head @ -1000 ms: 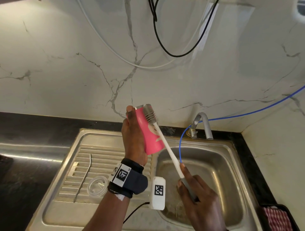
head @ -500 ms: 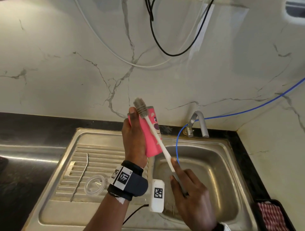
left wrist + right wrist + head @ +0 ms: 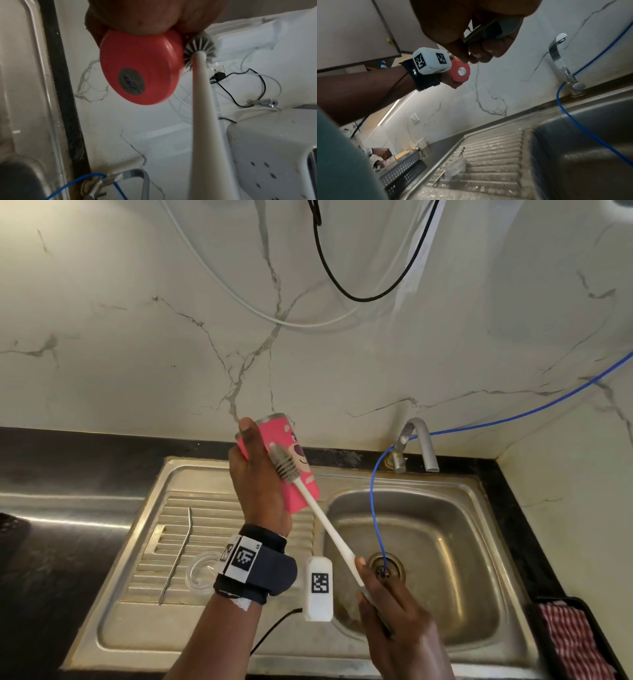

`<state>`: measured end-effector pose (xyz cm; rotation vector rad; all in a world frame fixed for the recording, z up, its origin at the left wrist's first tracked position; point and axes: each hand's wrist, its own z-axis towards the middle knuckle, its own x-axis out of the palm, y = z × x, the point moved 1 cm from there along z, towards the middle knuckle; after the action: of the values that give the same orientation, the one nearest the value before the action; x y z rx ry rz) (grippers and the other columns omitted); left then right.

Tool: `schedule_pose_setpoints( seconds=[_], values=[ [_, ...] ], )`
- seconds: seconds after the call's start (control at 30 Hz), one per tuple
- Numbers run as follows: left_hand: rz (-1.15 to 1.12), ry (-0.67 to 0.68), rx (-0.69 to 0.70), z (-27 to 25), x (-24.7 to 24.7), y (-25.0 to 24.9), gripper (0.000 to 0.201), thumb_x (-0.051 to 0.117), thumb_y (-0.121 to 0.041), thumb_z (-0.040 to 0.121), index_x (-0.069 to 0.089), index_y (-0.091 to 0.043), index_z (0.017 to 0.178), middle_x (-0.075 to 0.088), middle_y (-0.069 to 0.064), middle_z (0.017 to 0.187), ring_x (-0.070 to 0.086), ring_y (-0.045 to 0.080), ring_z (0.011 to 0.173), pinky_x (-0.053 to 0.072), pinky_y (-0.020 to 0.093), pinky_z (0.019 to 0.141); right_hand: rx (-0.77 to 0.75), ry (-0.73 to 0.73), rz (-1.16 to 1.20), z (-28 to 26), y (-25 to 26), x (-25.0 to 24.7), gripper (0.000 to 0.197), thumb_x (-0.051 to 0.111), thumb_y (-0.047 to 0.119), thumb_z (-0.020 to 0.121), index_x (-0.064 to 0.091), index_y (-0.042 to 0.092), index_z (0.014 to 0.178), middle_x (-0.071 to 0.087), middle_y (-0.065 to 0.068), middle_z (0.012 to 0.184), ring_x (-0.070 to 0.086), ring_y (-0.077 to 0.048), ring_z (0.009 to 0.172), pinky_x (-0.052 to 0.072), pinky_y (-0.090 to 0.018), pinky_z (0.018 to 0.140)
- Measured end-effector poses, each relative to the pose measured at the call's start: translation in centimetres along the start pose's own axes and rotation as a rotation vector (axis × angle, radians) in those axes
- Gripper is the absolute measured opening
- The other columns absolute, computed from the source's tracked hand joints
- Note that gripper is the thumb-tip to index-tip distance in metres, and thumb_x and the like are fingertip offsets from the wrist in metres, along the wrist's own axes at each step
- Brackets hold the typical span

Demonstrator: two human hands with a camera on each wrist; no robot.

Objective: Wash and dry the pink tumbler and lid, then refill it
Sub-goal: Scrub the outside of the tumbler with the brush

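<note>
My left hand [image 3: 255, 474] grips the pink tumbler [image 3: 298, 474], tilted with its steel rim up toward the wall, above the sink's left edge. Its pink base [image 3: 139, 70] faces the left wrist camera, and the same base [image 3: 460, 72] shows small in the right wrist view. My right hand [image 3: 387, 604] holds the grey grip of a white bottle brush [image 3: 329, 529]. The grey bristle head [image 3: 284, 462] lies against the tumbler's outer side, next to my left fingers. In the left wrist view the bristles [image 3: 199, 50] touch the tumbler's edge. A clear lid [image 3: 202, 573] lies on the drainboard.
A bent metal straw [image 3: 178, 556] lies on the ribbed drainboard [image 3: 164, 542]. A thin blue tube [image 3: 375, 508] runs from the wall past the tap [image 3: 419, 445] into the basin drain [image 3: 385, 570]. A red checked cloth [image 3: 575, 642] sits in a black tray at the right.
The brush head has slid down from the tumbler's rim onto its side. The tumbler has turned, so its cartoon print now faces me. My right hand drew back toward the drain.
</note>
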<state>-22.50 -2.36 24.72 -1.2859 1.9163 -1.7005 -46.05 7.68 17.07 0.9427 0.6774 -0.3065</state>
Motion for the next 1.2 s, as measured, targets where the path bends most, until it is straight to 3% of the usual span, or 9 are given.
schedule_pose_setpoints(
  seconds=[0.13, 0.3, 0.47, 0.6, 0.73, 0.83, 0.93, 1.07, 1.2],
  values=[
    [-0.027, -0.005, -0.005, 0.1, 0.2, -0.4, 0.059, 0.047, -0.074, 0.101, 0.054, -0.022, 0.129, 0.077, 0.015, 0.109, 0.08, 0.029, 0.085, 0.066, 0.045, 0.074, -0.024, -0.032, 0.042, 0.5, 0.5, 0.2, 0.058, 0.072, 0.018, 0.09, 0.06, 0.032, 0.145, 0.061, 0.012, 0.095, 0.052, -0.003, 0.061, 0.045, -0.012, 0.059],
    [-0.145, -0.024, 0.051, 1.5, -0.5, -1.4, 0.071, 0.046, -0.071, 0.103, 0.049, -0.014, 0.144, 0.078, 0.021, 0.106, 0.079, 0.032, 0.08, 0.064, 0.038, 0.066, 0.018, 0.024, 0.078, -1.7, -1.1, -1.0, 0.066, 0.076, 0.017, 0.086, 0.059, 0.044, 0.143, 0.067, 0.013, 0.102, 0.063, -0.007, 0.064, 0.052, -0.018, 0.06],
    [-0.088, 0.014, -0.008, 0.8, 0.6, 0.2, 0.072, 0.051, -0.079, 0.096, 0.051, -0.02, 0.136, 0.074, 0.024, 0.119, 0.079, 0.039, 0.096, 0.067, 0.051, 0.079, -0.02, 0.009, 0.026, 1.2, -1.1, -0.5, 0.064, 0.071, 0.012, 0.09, 0.056, 0.034, 0.148, 0.063, 0.012, 0.106, 0.059, -0.01, 0.062, 0.05, -0.018, 0.057],
    [-0.13, -0.041, 0.016, 2.2, 0.7, -1.0, 0.071, 0.049, -0.076, 0.099, 0.047, -0.018, 0.142, 0.076, 0.02, 0.115, 0.08, 0.031, 0.087, 0.066, 0.042, 0.071, -0.032, 0.019, 0.042, 0.8, -1.7, -0.7, 0.068, 0.072, 0.011, 0.087, 0.056, 0.037, 0.148, 0.062, 0.015, 0.105, 0.058, -0.007, 0.064, 0.049, -0.011, 0.063],
    [-0.113, -0.109, 0.036, 2.9, 0.5, -1.8, 0.074, 0.048, -0.081, 0.096, 0.042, -0.024, 0.144, 0.073, 0.015, 0.119, 0.08, 0.029, 0.092, 0.067, 0.042, 0.072, -0.021, 0.027, 0.044, 0.1, -2.1, -1.4, 0.075, 0.075, 0.01, 0.081, 0.056, 0.042, 0.145, 0.063, 0.019, 0.111, 0.059, -0.003, 0.063, 0.048, -0.006, 0.065],
    [-0.118, -0.051, 0.045, 2.2, 0.9, -1.1, 0.081, 0.05, -0.081, 0.095, 0.047, -0.017, 0.143, 0.074, 0.023, 0.117, 0.079, 0.033, 0.084, 0.065, 0.042, 0.071, -0.03, 0.007, 0.051, 1.5, -1.6, -0.9, 0.066, 0.073, 0.014, 0.086, 0.057, 0.037, 0.146, 0.063, 0.016, 0.108, 0.06, -0.003, 0.064, 0.048, -0.008, 0.063],
    [-0.134, -0.053, 0.038, 2.3, 0.9, -1.0, 0.074, 0.048, -0.075, 0.1, 0.046, -0.016, 0.144, 0.077, 0.02, 0.111, 0.079, 0.028, 0.078, 0.064, 0.038, 0.067, -0.02, -0.006, 0.06, 1.4, -1.7, -0.9, 0.063, 0.071, 0.016, 0.089, 0.058, 0.037, 0.146, 0.063, 0.015, 0.105, 0.059, -0.004, 0.063, 0.048, -0.011, 0.061],
    [-0.103, -0.115, 0.014, 2.6, 0.4, -1.6, 0.069, 0.044, -0.078, 0.099, 0.043, -0.024, 0.141, 0.073, 0.015, 0.118, 0.08, 0.029, 0.095, 0.066, 0.039, 0.07, -0.025, 0.019, 0.06, 0.0, -2.0, -1.5, 0.07, 0.074, 0.011, 0.083, 0.057, 0.039, 0.145, 0.061, 0.018, 0.1, 0.054, -0.003, 0.059, 0.045, -0.007, 0.061],
    [-0.146, -0.016, 0.017, 1.5, 1.0, -0.8, 0.077, 0.047, -0.075, 0.099, 0.048, -0.013, 0.144, 0.077, 0.022, 0.111, 0.079, 0.03, 0.079, 0.064, 0.038, 0.067, -0.018, -0.02, 0.059, 1.4, -1.8, -1.1, 0.062, 0.072, 0.015, 0.088, 0.059, 0.035, 0.145, 0.063, 0.014, 0.098, 0.055, -0.004, 0.061, 0.045, -0.008, 0.061]
  ],
)
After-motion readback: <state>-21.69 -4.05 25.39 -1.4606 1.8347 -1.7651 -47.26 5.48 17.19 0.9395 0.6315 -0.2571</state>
